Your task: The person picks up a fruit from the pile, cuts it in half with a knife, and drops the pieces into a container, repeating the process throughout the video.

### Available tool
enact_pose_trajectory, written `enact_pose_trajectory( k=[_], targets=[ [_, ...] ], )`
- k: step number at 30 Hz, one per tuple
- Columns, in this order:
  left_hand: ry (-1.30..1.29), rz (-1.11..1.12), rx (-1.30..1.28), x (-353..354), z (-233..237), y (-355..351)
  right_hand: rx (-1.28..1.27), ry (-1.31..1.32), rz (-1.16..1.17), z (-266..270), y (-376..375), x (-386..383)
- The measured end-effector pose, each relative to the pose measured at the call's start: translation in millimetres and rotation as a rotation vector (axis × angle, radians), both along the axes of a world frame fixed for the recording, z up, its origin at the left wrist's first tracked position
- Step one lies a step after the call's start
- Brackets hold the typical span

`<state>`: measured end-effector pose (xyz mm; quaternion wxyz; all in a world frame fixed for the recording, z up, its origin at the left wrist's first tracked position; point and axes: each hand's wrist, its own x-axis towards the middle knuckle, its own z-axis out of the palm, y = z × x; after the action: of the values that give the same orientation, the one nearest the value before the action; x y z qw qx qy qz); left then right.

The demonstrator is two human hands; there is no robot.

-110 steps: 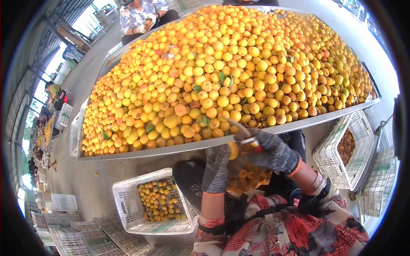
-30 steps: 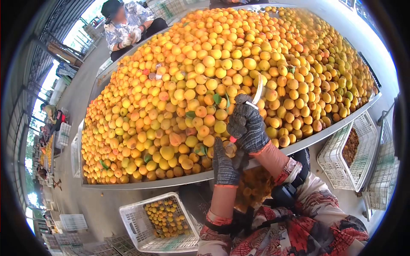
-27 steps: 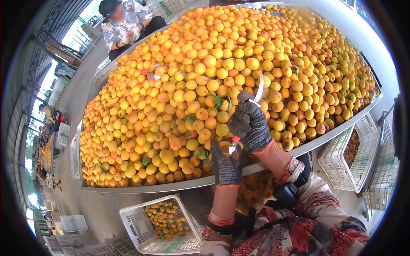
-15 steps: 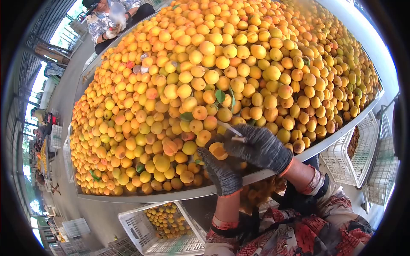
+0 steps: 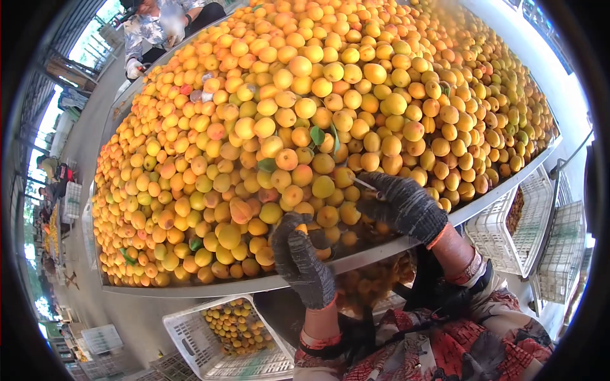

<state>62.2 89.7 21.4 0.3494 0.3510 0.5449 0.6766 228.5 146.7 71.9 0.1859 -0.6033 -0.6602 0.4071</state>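
Note:
A large heap of orange-yellow fruit (image 5: 254, 127) fills a metal-edged table (image 5: 356, 259). My left hand (image 5: 300, 260), in a dark grey glove, is closed at the near edge, with a bit of orange fruit showing between thumb and fingers. To its right, my gloved right hand (image 5: 403, 206) is wrapped round a small knife (image 5: 364, 184), whose thin blade points up and left over the fruit. A few green leaves (image 5: 317, 134) lie on the heap beyond my hands.
Below the table edge stands a white crate (image 5: 184, 336) with fruit in it. More white crates (image 5: 492, 232) are at the right. Across the heap, at the upper left, a person (image 5: 143, 32) with a gloved hand sits by the table. Other people are far left.
My hands have moved apart, the left one to the left and the right one to the right. The cut fruit between them is now mostly hidden in my left hand. The other person's hand has lowered.

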Motion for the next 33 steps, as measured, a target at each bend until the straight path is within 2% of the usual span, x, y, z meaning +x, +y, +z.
enact_pose_trajectory(
  k=[1,2,4,6,8,10,11,12,13,14,16,17,18,20,21,23,24,25,26,28,30,31,32,33],
  targets=[
    [0.034,0.068,0.054,-1.5,2.0,-2.8,0.021,-0.166,0.087,-6.3,0.3,-2.5],
    [0.033,0.071,0.059,-4.9,9.7,-5.7,0.027,-0.167,0.09,-8.6,-1.0,-4.9],
    [0.13,0.332,0.031,-19.4,28.3,-13.6,0.119,-0.225,0.201,-13.0,-6.1,-9.7],
    [0.335,0.486,0.087,-47.5,29.5,-24.5,0.162,-0.303,0.261,-23.5,-6.5,-12.2],
    [0.38,0.523,0.071,-83.1,26.8,-49.2,0.199,-0.403,0.34,-22.5,-4.5,-15.2],
    [0.471,0.689,-0.074,-109.9,30.5,-73.8,0.16,-0.446,0.363,-15.1,-0.8,-19.4],
    [0.47,0.699,-0.066,-125.3,29.4,-87.9,0.114,-0.486,0.375,-11.6,-0.3,-21.3],
    [0.517,0.72,-0.166,-141.4,24.1,-102.6,0.124,-0.484,0.379,-14.0,-1.2,-21.1],
    [0.561,0.741,-0.268,-156.9,17.4,-117.7,0.178,-0.467,0.371,-21.3,-1.1,-19.1],
    [0.559,0.75,-0.262,-175.1,6.7,-134.7,0.231,-0.449,0.363,-26.4,-1.2,-16.6],
    [0.859,0.639,-0.627,-195.7,-2.9,-156.2,0.249,-0.356,0.341,-29.2,-2.7,-11.6],
    [0.867,0.628,-0.81,-194.0,-0.3,-158.9,0.259,-0.262,0.313,-28.5,-2.7,-9.9],
    [0.87,0.634,-0.806,-184.6,4.9,-157.1,0.264,-0.256,0.313,-27.5,-5.7,-7.6],
    [0.914,0.692,-0.513,-155.1,9.9,-152.3,0.161,0.187,0.28,-22.6,-12.3,-6.5],
    [0.462,0.573,-0.178,-132.2,13.0,-141.3,0.047,0.333,0.285,-7.7,-21.0,-10.6],
    [0.149,0.286,-0.164,-84.6,32.3,-122.4,0.011,0.431,0.311,6.2,-35.4,-17.9],
    [0.196,0.078,-0.173,-71.2,27.6,-112.1,-0.029,0.524,0.327,13.0,-43.1,-21.7],
    [0.24,-0.133,-0.181,-58.1,24.0,-102.0,-0.005,0.51,0.348,24.3,-51.5,-27.0],
    [0.2,-0.122,-0.23,-37.7,25.7,-95.3,-0.004,0.517,0.35,31.9,-56.8,-30.3],
    [0.17,-0.114,-0.274,-18.7,26.6,-83.4,-0.009,0.28,0.402,41.1,-62.3,-33.7],
    [-0.407,-0.267,-0.256,-16.0,19.2,-72.4,0.009,0.28,0.361,39.9,-66.4,-30.4],
    [-0.627,-0.267,-0.276,-13.1,27.1,-72.0,-0.054,0.389,0.274,38.3,-66.4,-28.7],
    [-0.618,-0.271,-0.272,-11.5,27.4,-68.2,-0.118,0.498,0.191,35.4,-66.2,-27.1],
    [-0.749,-0.264,-0.232,-9.0,26.6,-65.7,0.162,0.534,0.283,25.1,-67.9,-18.3]
  ],
)
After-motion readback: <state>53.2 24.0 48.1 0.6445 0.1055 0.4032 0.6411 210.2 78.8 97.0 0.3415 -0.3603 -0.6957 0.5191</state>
